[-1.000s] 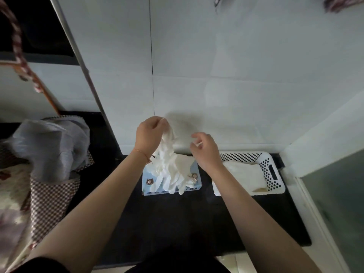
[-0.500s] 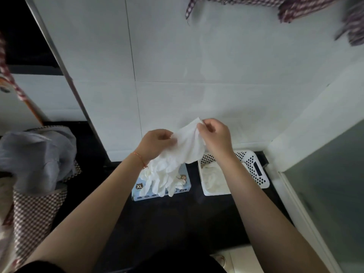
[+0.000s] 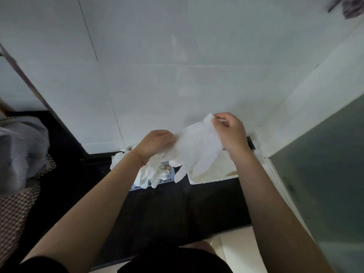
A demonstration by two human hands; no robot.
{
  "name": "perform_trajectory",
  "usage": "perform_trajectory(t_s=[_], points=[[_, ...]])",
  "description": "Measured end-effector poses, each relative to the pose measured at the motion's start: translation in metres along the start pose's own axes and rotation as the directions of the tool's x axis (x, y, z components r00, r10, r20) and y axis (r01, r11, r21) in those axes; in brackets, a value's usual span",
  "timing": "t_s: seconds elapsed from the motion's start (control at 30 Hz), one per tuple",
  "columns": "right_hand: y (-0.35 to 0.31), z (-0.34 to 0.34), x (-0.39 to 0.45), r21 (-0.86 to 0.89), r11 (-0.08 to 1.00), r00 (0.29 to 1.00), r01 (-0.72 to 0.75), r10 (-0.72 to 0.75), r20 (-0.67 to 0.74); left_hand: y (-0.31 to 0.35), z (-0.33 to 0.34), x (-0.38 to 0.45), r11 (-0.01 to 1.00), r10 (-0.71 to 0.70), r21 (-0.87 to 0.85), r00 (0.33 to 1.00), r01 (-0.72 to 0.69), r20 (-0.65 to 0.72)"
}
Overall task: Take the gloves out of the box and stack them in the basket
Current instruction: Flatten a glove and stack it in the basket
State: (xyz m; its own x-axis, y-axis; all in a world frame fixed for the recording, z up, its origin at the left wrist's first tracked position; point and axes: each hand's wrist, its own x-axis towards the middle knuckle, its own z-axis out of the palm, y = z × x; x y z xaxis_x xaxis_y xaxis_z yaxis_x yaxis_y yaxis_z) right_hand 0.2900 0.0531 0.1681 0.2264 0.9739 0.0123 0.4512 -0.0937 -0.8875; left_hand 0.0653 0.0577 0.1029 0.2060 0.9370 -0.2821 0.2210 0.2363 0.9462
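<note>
Two hands hold one glove point(image 3: 197, 150) spread in the air in my head view: my left hand point(image 3: 157, 143) pinches its near edge, my right hand point(image 3: 229, 129) pinches the cuff. I judge it mid-transfer; next, lower it flat into the basket point(image 3: 212, 177), which already holds gloves. More gloves spill from the box point(image 3: 167, 179) on the table point(image 3: 177, 213).
</note>
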Motion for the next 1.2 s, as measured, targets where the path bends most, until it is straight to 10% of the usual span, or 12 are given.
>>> perform_trajectory(t_s=[0.3, 0.97, 1.2], points=[[0.125, -0.023, 0.005, -0.274, 0.935, 0.894, -0.227, 0.311, 0.321, -0.039, 0.066, 0.06, 0.862, -0.126, 0.497, 0.992, 0.102, 0.016], [0.236, -0.043, 0.079, -0.605, 0.789, 0.815, 0.106, 0.28, 0.508, -0.058, 0.172, 0.131, 0.222, -0.218, 0.974, 0.976, 0.038, 0.012], [0.238, -0.048, 0.083, -0.654, 0.718, 0.822, 0.237, 0.211, 0.53, -0.054, 0.187, 0.116, 0.203, 0.18, 0.975, 0.982, -0.087, 0.05]])
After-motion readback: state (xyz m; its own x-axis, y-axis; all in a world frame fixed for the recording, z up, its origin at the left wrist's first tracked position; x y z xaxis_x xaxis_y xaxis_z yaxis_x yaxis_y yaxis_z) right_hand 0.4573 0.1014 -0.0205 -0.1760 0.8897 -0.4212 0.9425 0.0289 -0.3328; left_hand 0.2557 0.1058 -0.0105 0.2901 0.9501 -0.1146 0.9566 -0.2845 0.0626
